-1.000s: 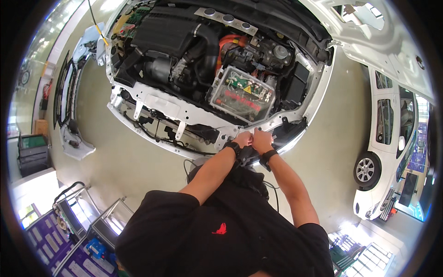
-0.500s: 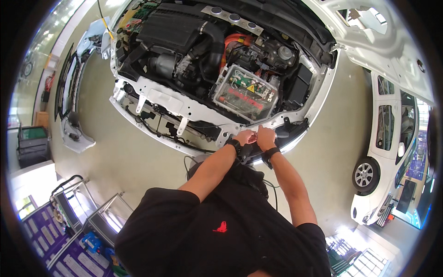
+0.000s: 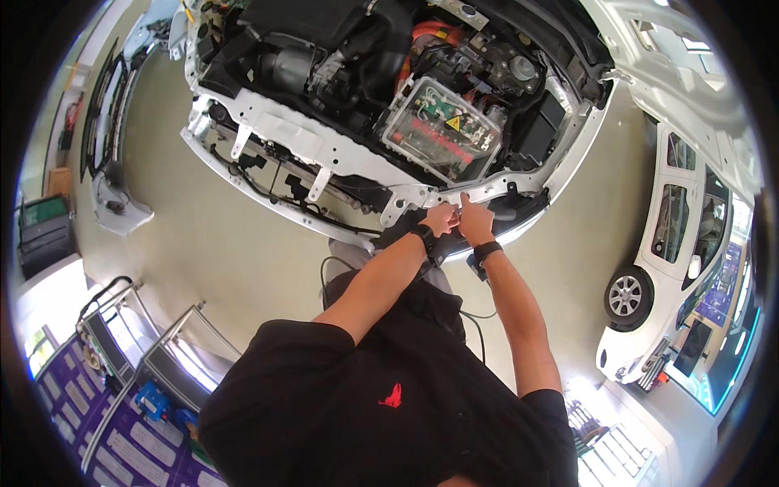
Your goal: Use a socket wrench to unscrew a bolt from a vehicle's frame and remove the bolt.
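My left hand (image 3: 441, 218) and my right hand (image 3: 476, 219) are side by side, nearly touching, at the front edge of an open engine bay. Both are closed, with the fingers curled in. Whatever lies between them is too small and hidden to name. One digit of the right hand points up against the white front panel (image 3: 296, 134). Just beyond the hands sits a box with a clear cover (image 3: 438, 134), showing a green circuit board and a yellow warning triangle. Each wrist carries a black band.
Orange cables (image 3: 434, 31) and a black battery-like box (image 3: 539, 136) fill the bay around the clear-covered box. A raised white hood (image 3: 686, 89) overhangs at the right. Another white car (image 3: 669, 211) stands beyond it. A removed bumper (image 3: 122, 195) lies at the left, with metal-framed carts (image 3: 154, 349) nearer.
My view has shifted a little, so the engine bay sits higher in the picture. Both hands remain closed together at the same part of the front edge.
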`<state>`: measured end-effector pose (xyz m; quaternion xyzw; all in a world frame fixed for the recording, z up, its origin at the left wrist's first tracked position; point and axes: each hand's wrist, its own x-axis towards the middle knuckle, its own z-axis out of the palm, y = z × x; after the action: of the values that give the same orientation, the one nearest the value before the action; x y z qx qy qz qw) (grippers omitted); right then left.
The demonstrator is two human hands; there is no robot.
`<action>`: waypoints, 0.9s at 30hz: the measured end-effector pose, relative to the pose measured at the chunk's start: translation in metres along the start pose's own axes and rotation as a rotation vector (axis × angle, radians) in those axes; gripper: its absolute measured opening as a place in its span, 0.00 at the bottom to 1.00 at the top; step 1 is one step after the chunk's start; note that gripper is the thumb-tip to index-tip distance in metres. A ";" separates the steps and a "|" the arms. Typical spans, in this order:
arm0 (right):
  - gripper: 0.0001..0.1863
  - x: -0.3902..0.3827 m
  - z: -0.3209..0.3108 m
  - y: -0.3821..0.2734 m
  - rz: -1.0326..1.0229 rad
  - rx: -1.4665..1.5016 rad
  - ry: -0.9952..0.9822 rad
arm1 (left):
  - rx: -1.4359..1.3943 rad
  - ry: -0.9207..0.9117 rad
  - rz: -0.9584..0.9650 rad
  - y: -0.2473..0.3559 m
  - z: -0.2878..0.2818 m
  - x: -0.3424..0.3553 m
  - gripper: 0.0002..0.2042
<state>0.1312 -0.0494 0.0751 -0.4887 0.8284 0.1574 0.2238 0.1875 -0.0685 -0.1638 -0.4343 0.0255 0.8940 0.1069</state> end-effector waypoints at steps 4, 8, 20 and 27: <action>0.28 0.006 0.011 -0.005 0.016 0.138 -0.039 | -0.209 -0.014 0.278 -0.027 0.000 0.001 0.12; 0.22 -0.004 0.059 0.047 0.474 1.069 -0.426 | -0.130 0.171 0.088 -0.017 0.104 -0.116 0.06; 0.22 0.015 0.015 0.039 -0.207 -0.137 0.022 | -0.282 0.130 0.229 -0.021 0.091 -0.090 0.11; 0.18 0.028 0.010 0.048 -0.019 0.649 -0.468 | -0.353 -0.229 0.480 -0.026 0.094 -0.094 0.11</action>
<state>0.0790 -0.0429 0.0537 -0.3512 0.7572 -0.0078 0.5506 0.1767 -0.0457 -0.0307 -0.3244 -0.0405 0.9274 -0.1819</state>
